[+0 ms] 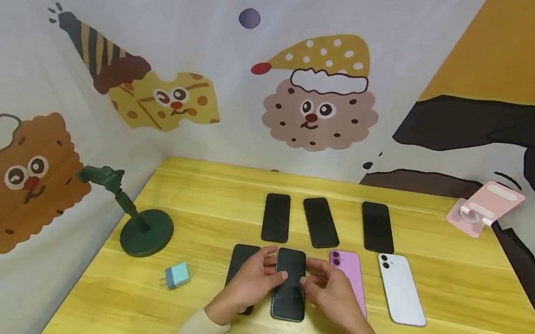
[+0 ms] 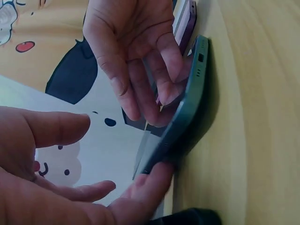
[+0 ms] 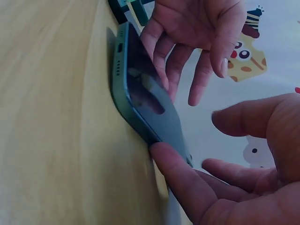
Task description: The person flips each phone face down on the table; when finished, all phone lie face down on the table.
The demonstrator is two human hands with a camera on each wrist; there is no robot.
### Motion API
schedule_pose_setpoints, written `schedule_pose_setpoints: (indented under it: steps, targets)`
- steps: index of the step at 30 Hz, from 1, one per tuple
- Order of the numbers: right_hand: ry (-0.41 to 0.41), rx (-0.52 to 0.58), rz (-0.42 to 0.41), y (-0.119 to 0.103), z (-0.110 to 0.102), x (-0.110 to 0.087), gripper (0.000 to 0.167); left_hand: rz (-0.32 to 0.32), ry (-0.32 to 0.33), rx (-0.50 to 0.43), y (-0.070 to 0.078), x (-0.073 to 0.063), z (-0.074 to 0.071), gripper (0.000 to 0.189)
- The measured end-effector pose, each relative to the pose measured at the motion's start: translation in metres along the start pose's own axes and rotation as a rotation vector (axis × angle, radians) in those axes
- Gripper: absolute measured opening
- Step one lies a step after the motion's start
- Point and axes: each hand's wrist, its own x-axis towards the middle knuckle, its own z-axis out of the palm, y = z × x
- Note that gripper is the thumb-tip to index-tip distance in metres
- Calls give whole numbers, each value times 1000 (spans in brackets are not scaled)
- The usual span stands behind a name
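The step in hand looks to be placing or straightening a black-screened smartphone with a green metallic edge (image 1: 289,294), which lies screen-up on the yellow wood-grain desk (image 1: 101,302) between the left hand (image 1: 253,279) and the right hand (image 1: 336,295). The fingers of both hands are spread apart and relaxed, clamped on nothing; in each wrist view a fingertip touches the phone's long side low down, while the thumb hangs above the screen without meeting it. Whether the phone's underside sits fully on the desk cannot be told. The next move likely calls for an even sideways touch if the phone needs squaring, or for withdrawing both hands level. The black rectangular smartphone (image 1: 239,259) lies partly under the left hand, and the pink dual-camera smartphone (image 1: 357,277) partly behind the right, so either could be nudged.
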Motion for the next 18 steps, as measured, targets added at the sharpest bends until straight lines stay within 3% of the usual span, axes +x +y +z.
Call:
schedule_pose_setpoints:
  steps: [3, 6, 12, 18]
  targets:
    - [3, 24, 1, -1, 1, -1, 47, -3, -26, -82, -3, -1, -4, 68]
    - [10, -33, -13, -4, 0, -3, 43, 8, -51, -151, -8, -1, -7, 67]
    - [5, -115, -20, -7, 1, -5, 41, 40, -28, -100, -14, -2, -7, 65]
    - [-9, -59, -24, -5, 3, -3, 41, 42, -13, -140, -15, -4, -4, 63]
